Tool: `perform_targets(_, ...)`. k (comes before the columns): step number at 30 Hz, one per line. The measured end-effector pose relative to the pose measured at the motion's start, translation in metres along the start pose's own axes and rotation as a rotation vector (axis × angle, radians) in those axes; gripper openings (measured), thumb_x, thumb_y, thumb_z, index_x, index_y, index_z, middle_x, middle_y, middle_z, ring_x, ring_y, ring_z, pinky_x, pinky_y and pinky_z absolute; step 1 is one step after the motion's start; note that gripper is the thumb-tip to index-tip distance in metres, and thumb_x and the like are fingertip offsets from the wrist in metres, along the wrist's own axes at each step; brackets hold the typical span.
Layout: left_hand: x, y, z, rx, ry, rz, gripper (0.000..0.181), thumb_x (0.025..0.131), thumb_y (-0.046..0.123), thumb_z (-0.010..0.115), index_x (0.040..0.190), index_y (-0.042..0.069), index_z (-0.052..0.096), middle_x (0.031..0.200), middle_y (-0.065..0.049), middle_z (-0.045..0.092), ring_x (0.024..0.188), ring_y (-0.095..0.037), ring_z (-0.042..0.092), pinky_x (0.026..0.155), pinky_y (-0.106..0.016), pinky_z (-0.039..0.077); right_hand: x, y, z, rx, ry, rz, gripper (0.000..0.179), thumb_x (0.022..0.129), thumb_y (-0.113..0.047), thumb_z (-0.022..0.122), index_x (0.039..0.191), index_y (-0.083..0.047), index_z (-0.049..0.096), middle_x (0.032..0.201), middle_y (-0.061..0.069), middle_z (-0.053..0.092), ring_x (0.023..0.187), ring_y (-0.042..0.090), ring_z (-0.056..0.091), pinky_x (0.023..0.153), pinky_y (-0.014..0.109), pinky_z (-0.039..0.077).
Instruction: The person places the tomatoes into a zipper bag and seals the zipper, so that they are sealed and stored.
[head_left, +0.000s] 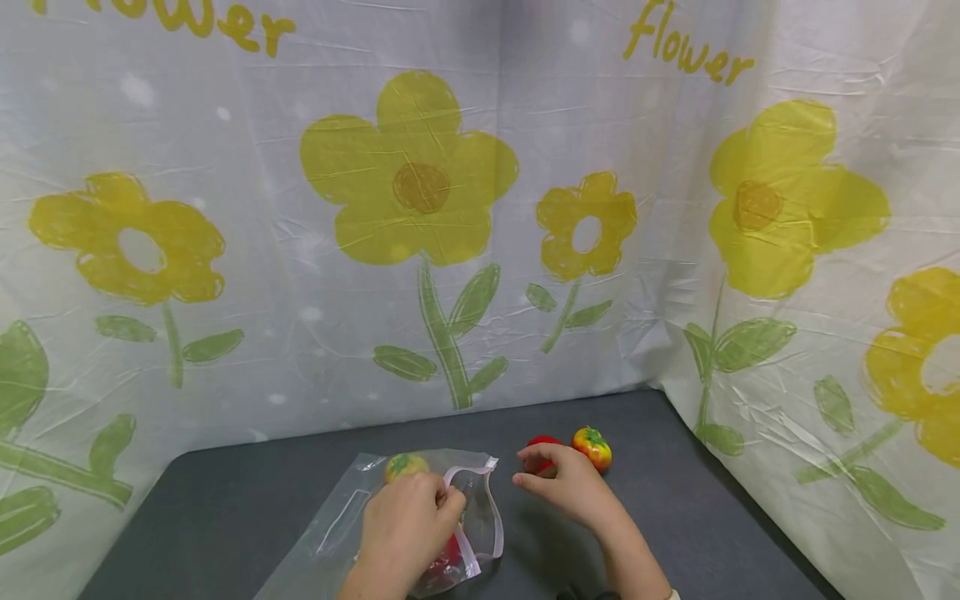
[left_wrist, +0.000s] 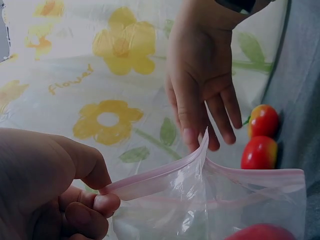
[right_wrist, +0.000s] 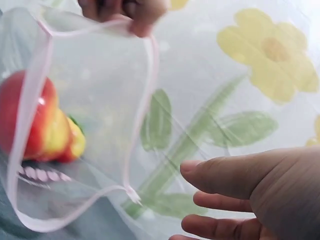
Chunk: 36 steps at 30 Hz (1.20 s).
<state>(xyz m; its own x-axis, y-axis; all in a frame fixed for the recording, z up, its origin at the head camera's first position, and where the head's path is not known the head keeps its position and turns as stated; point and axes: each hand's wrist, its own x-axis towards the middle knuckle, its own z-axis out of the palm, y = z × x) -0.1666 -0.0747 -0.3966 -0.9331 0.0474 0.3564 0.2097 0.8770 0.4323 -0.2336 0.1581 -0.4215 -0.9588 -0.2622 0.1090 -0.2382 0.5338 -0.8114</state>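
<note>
Two hands (head_left: 411,523), one clear bag (head_left: 324,533), two loose fruits (left_wrist: 259,152); seemingly at least two bagged fruits (right_wrist: 30,115)

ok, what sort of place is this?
Likely a makeshift tabletop booth, perhaps for recording: a dark table with fruit on top, and creased flower-printed sheeting behind it and along its right side.

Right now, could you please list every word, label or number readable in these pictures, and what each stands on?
"flower": white sheet, upper right in the head view; also at left in the left wrist view.
"flower": same sheet, upper left in the head view, partly cut off by the picture's top edge.
Clear bag: pinkish marks, too blurred to tell whether they are lettering.
</note>
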Motion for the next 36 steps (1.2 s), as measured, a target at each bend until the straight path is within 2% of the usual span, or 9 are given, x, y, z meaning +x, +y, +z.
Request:
perform_targets(4,-0.001,0.001,0.0,0.0,0.013,0.002,0.038,0.08,0.022,0.06,0.051,0.021,0.034,0.05,0.013,0.024,0.049,-0.007,0.026,0.043,-0.031,0.025,0.0,0.004,-0.009,-0.015,0.069,0.068,0.038,0.086,-0.028,0.082,0.117,-0.008,0.072,0.102,0.002,0.07,0.09,0.024,0.069,0.075,0.039,0.057)
perform_targets(9,-0.001,0.002,0.0,0.009,0.025,0.003,0.038,0.079,0.021,0.059,0.052,0.021,0.034,0.051,0.012,0.023,0.05,-0.008,0.027,0.043,-0.032,0.025,-0.001,0.01,-0.021,-0.096,0.169,0.128,0.037,0.087,-0.024,0.081,0.118,-0.008,0.072,0.107,0.005,0.071,0.09,0.021,0.067,0.074,0.04,0.055)
perform_targets(14,0.0,0.002,0.0,0.01,0.009,-0.006,0.036,0.079,0.022,0.058,0.052,0.021,0.034,0.051,0.012,0.023,0.05,-0.008,0.026,0.044,-0.032,0.025,-0.003,0.021,-0.034,-0.127,0.217,0.146,0.035,0.088,-0.024,0.08,0.119,-0.009,0.072,0.11,0.006,0.07,0.096,0.024,0.068,0.075,0.042,0.055)
perform_targets(19,0.0,0.001,0.001,0.01,0.004,-0.011,0.036,0.08,0.023,0.059,0.052,0.021,0.035,0.051,0.012,0.025,0.05,-0.008,0.027,0.043,-0.032,0.025,-0.003,0.034,-0.045,-0.18,0.241,0.151,0.041,0.089,-0.024,0.078,0.123,-0.003,0.07,0.115,0.012,0.068,0.105,0.033,0.068,0.079,0.045,0.056)
perform_targets(26,0.001,0.001,0.002,0.019,-0.004,-0.02,0.036,0.08,0.023,0.059,0.052,0.021,0.036,0.052,0.011,0.026,0.05,-0.009,0.028,0.043,-0.033,0.026,0.003,0.059,-0.051,-0.282,0.241,0.19,0.052,0.089,-0.023,0.077,0.129,0.006,0.063,0.122,0.025,0.064,0.105,0.037,0.062,0.091,0.055,0.049)
perform_targets(31,0.0,0.002,0.002,0.013,-0.006,-0.018,0.036,0.08,0.023,0.059,0.052,0.021,0.036,0.052,0.011,0.025,0.05,-0.008,0.027,0.044,-0.033,0.026,0.005,0.077,-0.044,-0.267,0.246,0.24,0.064,0.089,-0.023,0.077,0.14,0.008,0.052,0.127,0.032,0.054,0.108,0.042,0.057,0.094,0.062,0.045)
perform_targets(36,0.0,0.003,0.002,0.009,-0.001,-0.008,0.036,0.08,0.023,0.06,0.052,0.021,0.037,0.052,0.011,0.027,0.05,-0.008,0.03,0.044,-0.033,0.027,0.009,0.095,-0.035,-0.246,0.266,0.244,0.071,0.09,-0.021,0.076,0.147,0.007,0.042,0.127,0.035,0.05,0.113,0.048,0.055,0.095,0.065,0.044)
